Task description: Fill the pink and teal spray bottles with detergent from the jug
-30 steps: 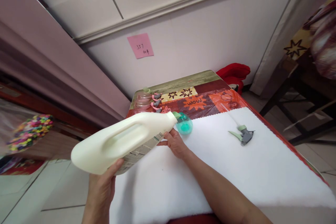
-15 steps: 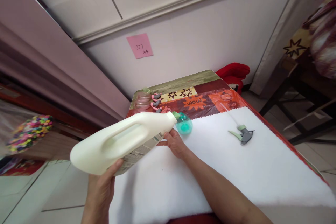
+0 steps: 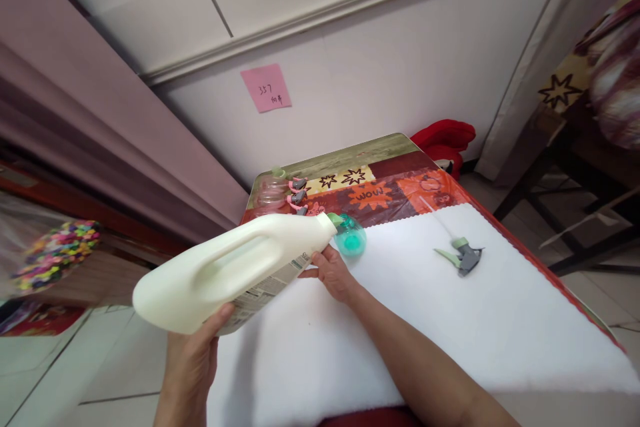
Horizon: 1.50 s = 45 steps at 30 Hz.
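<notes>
A large cream-white jug [image 3: 200,273] with a moulded handle and a printed label is tilted, its neck toward the right. My left hand [image 3: 197,347] grips it from below near its base, thumb on the label side. Under the neck, my right hand [image 3: 333,273] supports it with curled fingers. The jug's green spout meets the mouth of a small clear bottle [image 3: 352,240] with green liquid inside, which stands on a white mat [image 3: 400,320]. To the right, a grey and green spray trigger head [image 3: 465,257] lies on the mat with its thin tube pointing away.
Clear spray bottles with pink and grey heads [image 3: 297,196] are at the table's back left. A red plush item [image 3: 445,137] sits behind the table. At the right stands a dark stool [image 3: 555,167]; a bag of colourful pieces [image 3: 57,253] is at the left.
</notes>
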Each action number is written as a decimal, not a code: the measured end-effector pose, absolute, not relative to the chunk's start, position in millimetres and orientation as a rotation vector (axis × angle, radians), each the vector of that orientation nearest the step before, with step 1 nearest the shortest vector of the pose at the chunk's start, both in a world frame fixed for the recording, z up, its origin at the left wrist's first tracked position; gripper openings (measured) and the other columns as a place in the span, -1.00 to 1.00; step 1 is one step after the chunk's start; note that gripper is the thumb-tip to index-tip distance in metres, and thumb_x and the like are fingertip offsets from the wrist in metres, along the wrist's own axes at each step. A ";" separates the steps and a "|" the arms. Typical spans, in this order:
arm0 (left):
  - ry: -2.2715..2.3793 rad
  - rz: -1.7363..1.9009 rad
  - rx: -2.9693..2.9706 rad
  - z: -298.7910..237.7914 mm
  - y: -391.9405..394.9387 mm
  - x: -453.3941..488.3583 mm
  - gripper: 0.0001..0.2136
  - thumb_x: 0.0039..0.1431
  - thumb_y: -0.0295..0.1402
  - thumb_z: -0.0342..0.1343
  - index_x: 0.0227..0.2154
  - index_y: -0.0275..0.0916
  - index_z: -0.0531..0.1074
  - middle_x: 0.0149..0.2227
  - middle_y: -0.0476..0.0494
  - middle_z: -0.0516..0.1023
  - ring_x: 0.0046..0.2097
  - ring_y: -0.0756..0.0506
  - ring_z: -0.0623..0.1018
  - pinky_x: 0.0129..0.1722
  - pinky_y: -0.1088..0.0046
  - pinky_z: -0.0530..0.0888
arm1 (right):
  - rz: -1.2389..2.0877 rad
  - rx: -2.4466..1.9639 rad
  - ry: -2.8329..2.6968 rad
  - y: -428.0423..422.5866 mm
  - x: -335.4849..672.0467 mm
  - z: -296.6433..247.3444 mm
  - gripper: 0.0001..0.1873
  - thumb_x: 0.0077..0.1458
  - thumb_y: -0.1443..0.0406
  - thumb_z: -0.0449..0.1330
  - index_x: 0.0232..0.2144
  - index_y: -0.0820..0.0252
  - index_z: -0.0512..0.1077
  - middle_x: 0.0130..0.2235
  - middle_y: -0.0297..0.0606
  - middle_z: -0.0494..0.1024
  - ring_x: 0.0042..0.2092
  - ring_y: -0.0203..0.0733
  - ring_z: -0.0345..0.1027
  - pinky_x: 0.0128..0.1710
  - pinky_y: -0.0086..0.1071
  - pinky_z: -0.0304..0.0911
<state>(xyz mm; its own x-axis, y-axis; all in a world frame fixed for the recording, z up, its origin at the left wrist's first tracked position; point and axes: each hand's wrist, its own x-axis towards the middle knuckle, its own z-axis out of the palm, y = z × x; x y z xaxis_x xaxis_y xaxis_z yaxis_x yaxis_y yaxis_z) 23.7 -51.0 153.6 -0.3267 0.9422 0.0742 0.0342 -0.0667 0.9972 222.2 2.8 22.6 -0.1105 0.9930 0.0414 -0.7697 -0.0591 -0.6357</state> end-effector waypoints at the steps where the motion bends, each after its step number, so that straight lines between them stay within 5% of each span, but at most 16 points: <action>1: 1.435 1.497 1.101 153.4 -51.0 23.5 -0.30 -0.22 -0.34 0.50 0.10 -0.10 0.49 0.08 -0.11 0.60 0.26 -0.31 0.43 0.22 0.17 0.44 | 1.593 -0.482 -0.605 2.7 222.2 22.9 -0.44 -0.01 0.01 0.41 -0.01 0.09 0.45 0.00 -0.22 0.59 0.01 -0.03 0.50 -0.18 -0.15 0.60; 45: 1.418 1.505 1.103 154.7 -50.9 23.7 -0.29 -0.22 -0.36 0.50 0.11 -0.10 0.49 0.10 -0.08 0.59 0.26 -0.32 0.42 0.24 0.15 0.43 | 1.595 -0.483 -0.598 4.7 219.5 18.3 -0.42 -0.01 0.02 0.41 0.01 0.09 0.44 0.03 -0.23 0.58 0.03 -0.01 0.50 -0.17 -0.12 0.61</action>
